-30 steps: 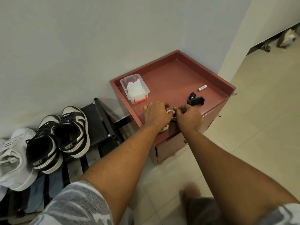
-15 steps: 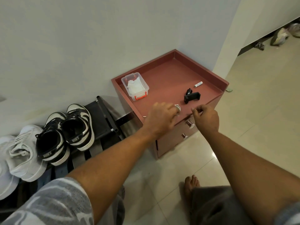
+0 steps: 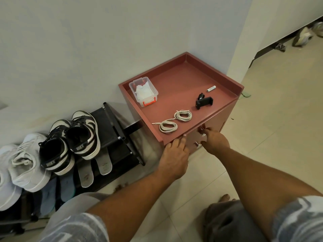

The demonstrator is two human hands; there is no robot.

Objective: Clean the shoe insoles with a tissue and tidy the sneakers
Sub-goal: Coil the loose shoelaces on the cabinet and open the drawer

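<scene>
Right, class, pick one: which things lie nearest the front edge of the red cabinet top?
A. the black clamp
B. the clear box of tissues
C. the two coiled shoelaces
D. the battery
C: the two coiled shoelaces lie side by side just behind the front edge of the red cabinet top, while the black clamp, the battery and the clear box of tissues sit farther back.

Bare forearms, short grey-and-white patterned sleeves (image 3: 75, 229), dark shorts (image 3: 227, 222), bare feet (image 3: 225, 197)
</scene>
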